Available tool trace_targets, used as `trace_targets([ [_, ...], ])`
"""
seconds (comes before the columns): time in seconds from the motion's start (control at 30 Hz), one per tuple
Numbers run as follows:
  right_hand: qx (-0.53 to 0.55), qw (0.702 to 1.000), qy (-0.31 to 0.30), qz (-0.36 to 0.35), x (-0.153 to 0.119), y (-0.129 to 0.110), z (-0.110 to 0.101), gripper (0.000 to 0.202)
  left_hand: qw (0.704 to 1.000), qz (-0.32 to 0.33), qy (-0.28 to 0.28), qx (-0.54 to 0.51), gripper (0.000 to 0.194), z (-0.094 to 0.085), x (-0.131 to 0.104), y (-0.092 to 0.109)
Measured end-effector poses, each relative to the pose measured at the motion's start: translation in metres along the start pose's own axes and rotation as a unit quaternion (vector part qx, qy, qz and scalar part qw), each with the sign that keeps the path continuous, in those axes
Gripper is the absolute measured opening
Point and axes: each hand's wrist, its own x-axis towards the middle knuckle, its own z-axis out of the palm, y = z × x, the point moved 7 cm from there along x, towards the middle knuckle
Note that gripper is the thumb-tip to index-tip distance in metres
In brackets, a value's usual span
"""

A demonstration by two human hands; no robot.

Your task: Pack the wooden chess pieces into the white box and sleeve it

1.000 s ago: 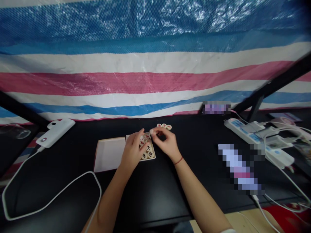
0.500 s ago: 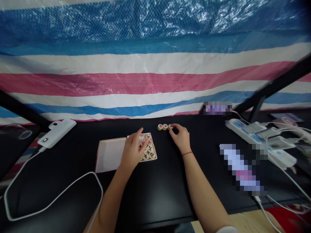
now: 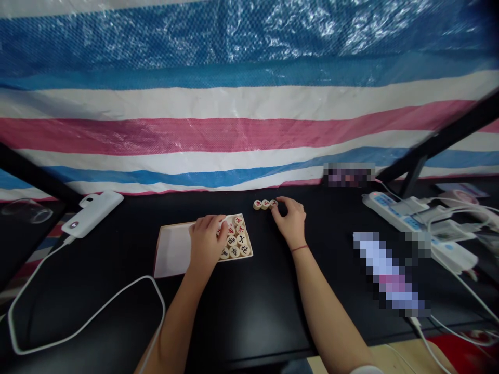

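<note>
A shallow white box [image 3: 251, 249] of Chinese chess pieces lies on the black table, its round pale pieces [image 3: 241, 239] marked in red and black characters. My left hand [image 3: 206, 243] is over the box's left side, fingers curled down and thumb drawn in toward them. Whatever those fingers hold, if anything, is hidden. Farther back, red-marked chess pieces [image 3: 257, 204] stand in a short row. At the row's right end, my right hand [image 3: 292, 221] has thumb and fingertips closed on a Chinese chess piece [image 3: 273, 204], which touches or nearly touches its neighbour.
The box's open lid [image 3: 171, 254] lies flat at its left. A white device [image 3: 91, 214] with a looping cable [image 3: 89, 330] is on the left. To the right are a power strip [image 3: 393, 210] with plugs and a blurred-out phone-like object [image 3: 385, 272]. Striped sheeting [image 3: 249, 135] hangs behind.
My left hand has shifted slightly left over the box and its fingers have curled in, uncovering more pieces. The right hand stays at the row's end piece.
</note>
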Motion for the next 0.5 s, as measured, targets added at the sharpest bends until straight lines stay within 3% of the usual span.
trace_targets([
  [0.07,0.034,0.999,-0.001,-0.035,-0.005,-0.020,0.001,0.019,0.999,-0.006,-0.007,0.037,0.016,0.001,0.001,-0.001],
  [0.23,0.116,0.982,-0.122,-0.087,-0.028,-0.064,0.026,0.021,0.991,-0.023,-0.040,0.123,0.030,0.016,0.008,0.006],
  [0.5,0.120,0.978,-0.158,-0.068,-0.038,-0.070,0.037,0.023,0.988,-0.038,-0.083,0.127,0.035,0.038,0.014,0.031],
])
